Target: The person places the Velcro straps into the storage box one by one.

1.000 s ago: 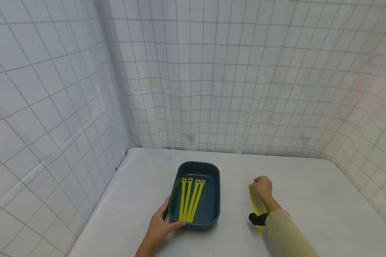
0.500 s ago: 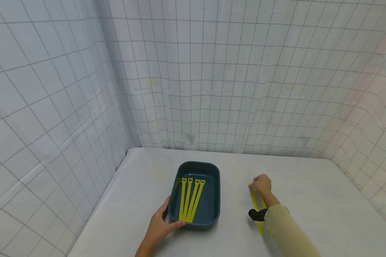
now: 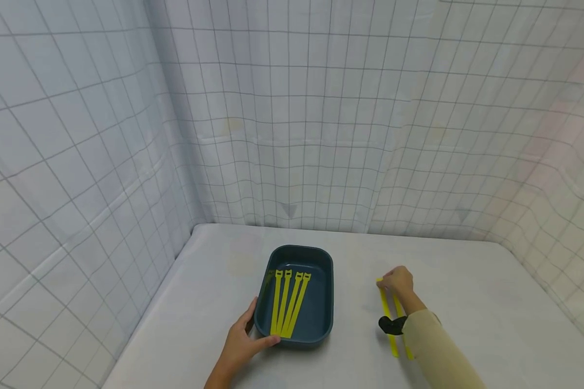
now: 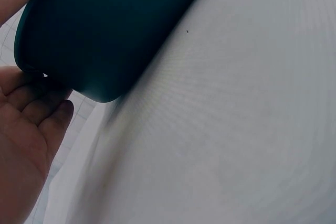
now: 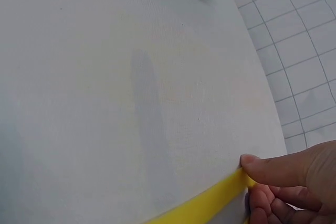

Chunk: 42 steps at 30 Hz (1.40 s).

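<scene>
My left hand holds the near left corner of a dark teal tray, thumb at the near rim and fingers along the left side. The left wrist view shows the tray's wall between thumb and fingers. Inside, several yellow cable ties with slotted heads lie side by side, fanned slightly. To the right of the tray, my right hand pinches the far end of another yellow cable tie between thumb and fingers. A second loose cable tie lies beside it, partly hidden by the wrist and sleeve.
The tray and the loose ties rest on a white-covered table. White sheets with a grid pattern hang behind it and along both sides. A black strap-on device sits at the right wrist, over the ties.
My right forearm has shifted slightly, and more of the second loose cable tie shows beside the sleeve. The left hand and the tray are where they were.
</scene>
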Tool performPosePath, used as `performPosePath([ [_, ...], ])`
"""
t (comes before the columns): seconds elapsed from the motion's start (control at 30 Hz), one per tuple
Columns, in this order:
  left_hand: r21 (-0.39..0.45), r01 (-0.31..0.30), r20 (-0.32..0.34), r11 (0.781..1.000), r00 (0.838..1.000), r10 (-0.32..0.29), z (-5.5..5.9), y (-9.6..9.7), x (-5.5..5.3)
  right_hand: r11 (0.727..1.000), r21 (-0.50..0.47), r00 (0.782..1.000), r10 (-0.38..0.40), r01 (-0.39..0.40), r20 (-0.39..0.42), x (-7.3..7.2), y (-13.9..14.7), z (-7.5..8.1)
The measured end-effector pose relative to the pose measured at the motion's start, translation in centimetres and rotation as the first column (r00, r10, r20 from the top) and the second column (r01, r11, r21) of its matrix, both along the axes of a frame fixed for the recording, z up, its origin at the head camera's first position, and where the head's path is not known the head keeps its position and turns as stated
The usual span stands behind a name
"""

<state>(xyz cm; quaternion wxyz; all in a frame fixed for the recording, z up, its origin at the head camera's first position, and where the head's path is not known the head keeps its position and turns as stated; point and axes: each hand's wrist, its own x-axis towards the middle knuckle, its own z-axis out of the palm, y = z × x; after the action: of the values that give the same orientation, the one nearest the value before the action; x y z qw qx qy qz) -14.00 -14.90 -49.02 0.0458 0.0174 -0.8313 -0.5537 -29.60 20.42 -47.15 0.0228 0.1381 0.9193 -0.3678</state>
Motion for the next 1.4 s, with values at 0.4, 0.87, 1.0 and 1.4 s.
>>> performPosePath([
  [0.4, -0.011, -0.011, 0.013, 1.0, 1.0, 0.011, 0.3, 0.1, 0.1, 0.998, -0.033, 0.999, 0.053, -0.053, -0.009, 0.2, 0.8, -0.2],
  [0.87, -0.001, 0.005, 0.016, 1.0, 1.0, -0.005, 0.3, 0.1, 0.0, 0.995, -0.093, 0.999, 0.023, -0.025, -0.028, 0.1, 1.2, -1.3],
  [1.0, -0.012, 0.005, 0.019, 1.0, 1.0, -0.005, 0.4, 0.1, -0.1, 0.992, -0.122, 0.999, 0.009, -0.013, -0.038, 0.1, 1.5, -1.3],
  [1.4, -0.018, 0.003, 0.017, 1.0, 1.0, -0.003, 0.3, 0.0, -0.1, 0.959, -0.275, 0.997, -0.074, 0.073, 0.007, 0.1, 1.8, -1.6],
])
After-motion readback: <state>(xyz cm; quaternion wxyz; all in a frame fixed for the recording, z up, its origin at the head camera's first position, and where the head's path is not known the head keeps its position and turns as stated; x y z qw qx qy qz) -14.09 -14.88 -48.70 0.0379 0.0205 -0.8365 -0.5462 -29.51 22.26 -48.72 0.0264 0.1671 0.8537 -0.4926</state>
